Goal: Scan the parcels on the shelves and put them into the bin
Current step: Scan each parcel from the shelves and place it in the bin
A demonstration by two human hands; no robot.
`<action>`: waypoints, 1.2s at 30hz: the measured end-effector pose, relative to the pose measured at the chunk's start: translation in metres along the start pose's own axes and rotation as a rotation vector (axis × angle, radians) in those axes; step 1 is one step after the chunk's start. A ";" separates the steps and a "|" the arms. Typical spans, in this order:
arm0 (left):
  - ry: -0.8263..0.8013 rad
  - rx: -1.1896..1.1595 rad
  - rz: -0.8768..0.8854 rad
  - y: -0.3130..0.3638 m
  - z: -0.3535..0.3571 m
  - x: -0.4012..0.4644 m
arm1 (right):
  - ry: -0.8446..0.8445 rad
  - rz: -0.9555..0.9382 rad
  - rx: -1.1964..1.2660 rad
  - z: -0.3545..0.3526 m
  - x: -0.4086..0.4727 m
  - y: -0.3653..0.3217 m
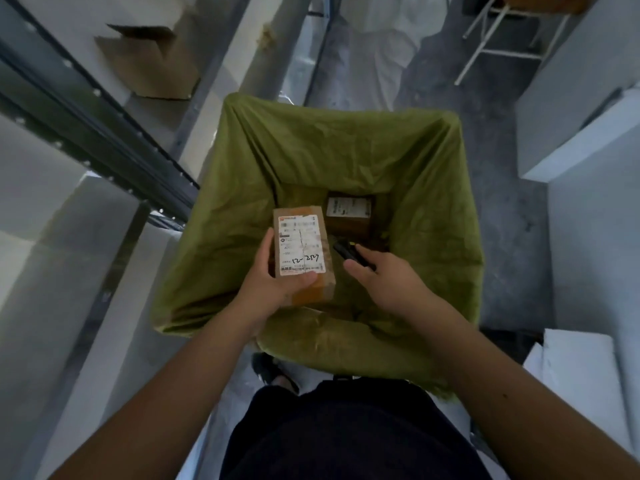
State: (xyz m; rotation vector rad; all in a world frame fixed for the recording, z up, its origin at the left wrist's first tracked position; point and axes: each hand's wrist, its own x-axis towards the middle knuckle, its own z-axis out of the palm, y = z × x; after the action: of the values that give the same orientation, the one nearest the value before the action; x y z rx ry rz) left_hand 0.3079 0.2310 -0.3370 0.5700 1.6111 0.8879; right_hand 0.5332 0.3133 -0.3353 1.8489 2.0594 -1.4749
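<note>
Above the green-lined bin (pixel 242 174), the left hand (pixel 273 282) grips a labelled parcel (pixel 302 247). The right hand (pixel 384 282), at its 3 o'clock, holds a black scanner (pixel 346 252). Another parcel (pixel 349 216) lies on the bin floor at 12 o'clock, with open room around it.

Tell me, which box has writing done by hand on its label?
The parcel that the left hand holds over the bin. Black pen marks cross its white label. The darker box at the bin's bottom shows only print.

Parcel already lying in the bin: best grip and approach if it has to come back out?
Judging by its pose, from straight above: the dark parcel lies flat, label up, on the bin floor. Pinch its two long side edges; the deep green walls likely block any sideways reach.
</note>
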 end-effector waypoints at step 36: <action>-0.152 0.161 -0.344 -0.144 0.065 0.230 | 0.300 0.658 0.300 0.048 0.059 0.039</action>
State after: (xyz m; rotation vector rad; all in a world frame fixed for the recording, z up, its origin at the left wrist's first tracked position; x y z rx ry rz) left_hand 0.3318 0.3370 -0.5937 0.4417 1.5889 0.4523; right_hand 0.5192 0.3235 -0.4189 2.6400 1.1182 -1.4198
